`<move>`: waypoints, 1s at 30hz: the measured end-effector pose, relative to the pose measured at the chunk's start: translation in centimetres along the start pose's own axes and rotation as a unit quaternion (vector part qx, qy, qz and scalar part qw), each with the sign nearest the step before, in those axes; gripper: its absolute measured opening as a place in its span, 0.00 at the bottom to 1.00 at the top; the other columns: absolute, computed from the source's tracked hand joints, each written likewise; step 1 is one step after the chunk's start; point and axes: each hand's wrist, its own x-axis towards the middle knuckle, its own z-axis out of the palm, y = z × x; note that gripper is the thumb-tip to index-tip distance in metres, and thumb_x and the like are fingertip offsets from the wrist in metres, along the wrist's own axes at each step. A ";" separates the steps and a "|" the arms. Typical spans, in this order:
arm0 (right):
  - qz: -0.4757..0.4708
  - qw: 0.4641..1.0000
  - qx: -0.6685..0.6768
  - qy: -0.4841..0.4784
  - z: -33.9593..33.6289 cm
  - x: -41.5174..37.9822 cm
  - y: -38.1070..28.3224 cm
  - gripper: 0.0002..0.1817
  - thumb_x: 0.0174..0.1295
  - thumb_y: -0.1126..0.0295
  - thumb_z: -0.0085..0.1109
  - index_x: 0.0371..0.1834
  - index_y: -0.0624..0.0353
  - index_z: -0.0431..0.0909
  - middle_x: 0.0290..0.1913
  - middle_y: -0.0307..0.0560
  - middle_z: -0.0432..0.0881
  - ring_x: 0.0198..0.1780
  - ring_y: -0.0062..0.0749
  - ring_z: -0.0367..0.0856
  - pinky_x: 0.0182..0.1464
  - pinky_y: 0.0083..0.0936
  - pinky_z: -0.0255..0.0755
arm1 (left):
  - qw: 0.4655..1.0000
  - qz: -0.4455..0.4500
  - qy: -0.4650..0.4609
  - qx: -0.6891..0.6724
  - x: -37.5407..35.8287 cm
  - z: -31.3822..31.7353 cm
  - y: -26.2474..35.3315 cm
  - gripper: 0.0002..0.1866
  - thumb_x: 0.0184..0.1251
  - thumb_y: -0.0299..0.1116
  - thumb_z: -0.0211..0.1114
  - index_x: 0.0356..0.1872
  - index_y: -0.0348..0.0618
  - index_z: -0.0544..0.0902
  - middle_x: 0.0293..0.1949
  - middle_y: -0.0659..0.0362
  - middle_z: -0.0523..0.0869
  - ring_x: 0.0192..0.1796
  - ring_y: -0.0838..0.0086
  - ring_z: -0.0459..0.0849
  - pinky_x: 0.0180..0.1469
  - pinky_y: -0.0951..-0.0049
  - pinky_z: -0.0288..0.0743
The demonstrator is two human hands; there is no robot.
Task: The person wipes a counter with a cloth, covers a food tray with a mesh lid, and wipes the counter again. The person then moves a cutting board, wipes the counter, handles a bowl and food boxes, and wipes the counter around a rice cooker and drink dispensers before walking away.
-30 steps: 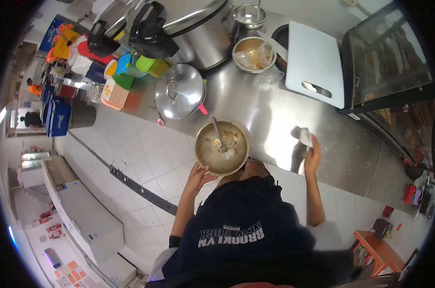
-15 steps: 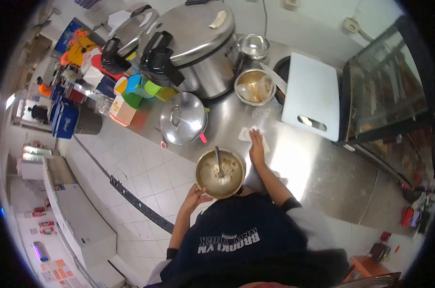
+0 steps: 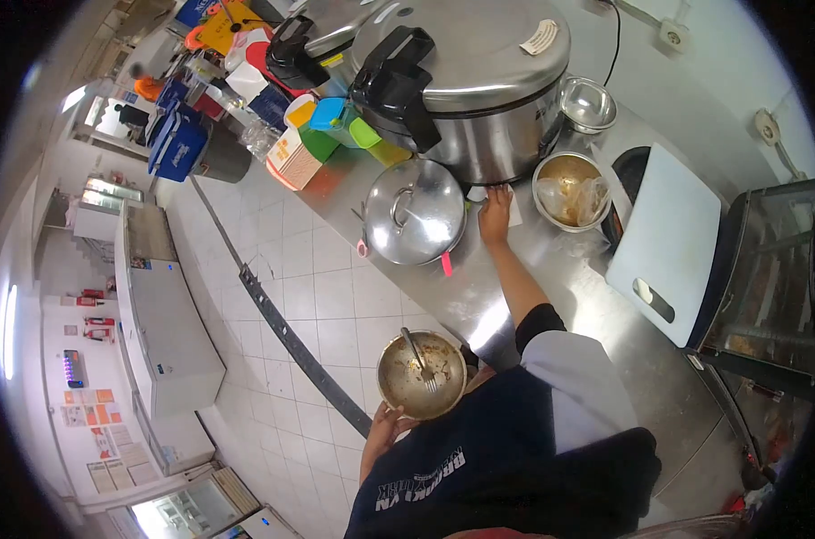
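My left hand [image 3: 385, 429] grips the rim of a metal mixing bowl [image 3: 398, 382], held off the counter in front of my apron. Brownish food residue smears the inside of the bowl, and a fork [image 3: 419, 361] leans in it, tines down. At the base of the large steel cooker [image 3: 479, 144], my right hand [image 3: 495, 217] presses a white cloth [image 3: 515, 208] onto the steel counter. Its fingertips reach close to the cooker's lower edge. Left of that hand lies a round steel lid [image 3: 415, 211] with a loop handle, apparently covering a pot.
A bowl with a plastic bag [image 3: 569, 193] stands right of the cooker, a smaller steel bowl [image 3: 589, 103] behind it. Farther right are a white cutting board [image 3: 668, 238] and a glass display case [image 3: 767, 278]. Colourful containers [image 3: 336, 121] crowd the counter's left part.
My right hand has slid the cloth across the counter toward the cooker's base. The bowl stays in my left hand, slightly lower. The camera view has turned.
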 end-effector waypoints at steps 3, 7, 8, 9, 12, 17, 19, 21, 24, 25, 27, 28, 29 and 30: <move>-0.048 0.996 -0.070 -0.021 0.0 -0.2 0.2 0.23 0.51 0.78 0.47 0.54 0.65 0.69 0.59 0.57 0.67 0.66 0.56 0.54 0.68 0.50 0.42 | 1.000 -0.005 0.008 -0.013 -0.4 0.3 -0.2 0.24 0.64 0.28 0.55 0.59 0.37 0.58 0.50 0.44 0.74 0.42 0.55 0.82 0.44 0.62 0.80; -0.127 0.960 -0.173 -0.179 -1.8 -0.1 -0.3 0.25 0.54 0.78 0.46 0.58 0.58 0.68 0.63 0.49 0.64 0.68 0.48 0.54 0.69 0.47 0.44 | 0.999 -0.033 0.008 0.023 -0.5 1.8 1.1 0.22 0.65 0.27 0.54 0.58 0.35 0.59 0.50 0.43 0.74 0.43 0.54 0.82 0.45 0.63 0.80; -0.143 0.956 -0.177 -0.186 -1.9 -0.7 0.5 0.25 0.54 0.78 0.46 0.59 0.58 0.67 0.64 0.48 0.64 0.68 0.47 0.53 0.69 0.46 0.43 | 0.999 -0.034 0.002 0.034 -0.5 2.2 1.5 0.22 0.65 0.27 0.53 0.58 0.35 0.59 0.50 0.44 0.74 0.43 0.55 0.82 0.45 0.63 0.80; -0.159 0.951 -0.181 -0.191 -2.1 -1.1 1.3 0.25 0.54 0.78 0.45 0.60 0.59 0.66 0.64 0.48 0.63 0.69 0.46 0.52 0.69 0.45 0.43 | 0.998 -0.034 -0.007 0.046 -0.3 2.8 2.1 0.22 0.65 0.26 0.53 0.58 0.35 0.59 0.50 0.44 0.74 0.43 0.55 0.82 0.46 0.63 0.80; -0.207 0.939 -0.200 -0.189 -4.0 -4.3 2.9 0.27 0.54 0.77 0.44 0.61 0.60 0.64 0.66 0.47 0.60 0.70 0.43 0.50 0.70 0.40 0.41 | 0.997 -0.021 -0.027 0.067 0.6 4.2 3.4 0.21 0.65 0.26 0.53 0.58 0.36 0.60 0.50 0.46 0.74 0.42 0.56 0.82 0.45 0.63 0.80; -0.212 0.948 -0.022 -0.236 -12.5 -15.6 1.2 0.24 0.56 0.80 0.40 0.59 0.64 0.65 0.65 0.49 0.62 0.69 0.41 0.54 0.70 0.39 0.45 | 0.993 -0.015 -0.074 0.086 3.3 4.1 4.2 0.22 0.65 0.27 0.54 0.57 0.37 0.59 0.51 0.49 0.73 0.40 0.59 0.83 0.44 0.63 0.81; -0.173 0.934 0.016 -0.311 -15.5 -18.5 0.6 0.24 0.57 0.80 0.39 0.60 0.62 0.65 0.65 0.49 0.62 0.68 0.43 0.55 0.70 0.38 0.46 | 0.992 -0.014 -0.090 0.089 3.8 5.1 5.2 0.22 0.65 0.28 0.54 0.57 0.38 0.59 0.50 0.49 0.73 0.40 0.59 0.83 0.44 0.64 0.81; -0.106 0.950 0.059 -0.287 -19.2 -19.3 0.0 0.24 0.59 0.80 0.38 0.61 0.61 0.64 0.65 0.50 0.62 0.68 0.44 0.55 0.70 0.36 0.46 | 0.992 -0.014 -0.084 0.091 4.4 6.4 5.7 0.22 0.65 0.28 0.54 0.57 0.38 0.59 0.49 0.48 0.73 0.39 0.59 0.83 0.43 0.64 0.81; -0.027 0.988 0.020 -0.149 -24.5 -17.6 2.0 0.25 0.60 0.81 0.35 0.63 0.60 0.61 0.65 0.51 0.61 0.68 0.45 0.54 0.70 0.34 0.44 | 0.989 -0.026 -0.113 0.090 5.6 6.9 6.1 0.26 0.64 0.27 0.55 0.60 0.37 0.54 0.51 0.44 0.71 0.39 0.56 0.83 0.43 0.63 0.82; -0.006 0.993 -0.031 -0.117 -26.1 -16.4 3.4 0.25 0.61 0.81 0.35 0.64 0.60 0.60 0.66 0.52 0.60 0.68 0.46 0.54 0.70 0.34 0.44 | 0.988 -0.031 -0.112 0.098 5.9 7.2 6.2 0.25 0.64 0.26 0.55 0.59 0.37 0.55 0.52 0.44 0.71 0.39 0.56 0.83 0.43 0.62 0.82; 0.051 0.998 -0.028 -0.031 -27.1 -14.3 6.6 0.29 0.54 0.86 0.31 0.64 0.63 0.59 0.66 0.60 0.58 0.68 0.48 0.54 0.71 0.33 0.42 | 0.985 -0.032 -0.131 0.103 6.3 8.2 6.2 0.25 0.64 0.27 0.55 0.59 0.37 0.56 0.51 0.44 0.71 0.39 0.55 0.83 0.43 0.62 0.82; 0.099 0.994 -0.006 -0.044 -25.2 -14.1 8.7 0.30 0.53 0.86 0.31 0.64 0.63 0.58 0.66 0.60 0.57 0.68 0.49 0.53 0.71 0.33 0.41 | 0.984 -0.033 -0.141 0.108 6.4 8.6 6.2 0.25 0.64 0.27 0.54 0.59 0.37 0.56 0.51 0.44 0.72 0.39 0.55 0.83 0.43 0.62 0.82; 0.150 0.987 0.014 -0.053 -23.2 -14.2 10.4 0.31 0.52 0.87 0.31 0.64 0.64 0.58 0.66 0.61 0.57 0.68 0.49 0.52 0.71 0.33 0.40 | 0.983 -0.032 -0.139 0.113 6.5 8.9 6.1 0.24 0.64 0.26 0.54 0.58 0.37 0.57 0.51 0.44 0.72 0.40 0.55 0.82 0.44 0.62 0.81; 0.203 0.977 0.033 -0.056 -22.4 -14.6 11.3 0.32 0.50 0.87 0.31 0.64 0.64 0.58 0.66 0.61 0.56 0.69 0.50 0.52 0.71 0.33 0.39 | 0.982 -0.033 -0.142 0.121 6.9 9.4 5.9 0.23 0.64 0.26 0.54 0.58 0.37 0.58 0.51 0.45 0.72 0.41 0.56 0.82 0.45 0.62 0.81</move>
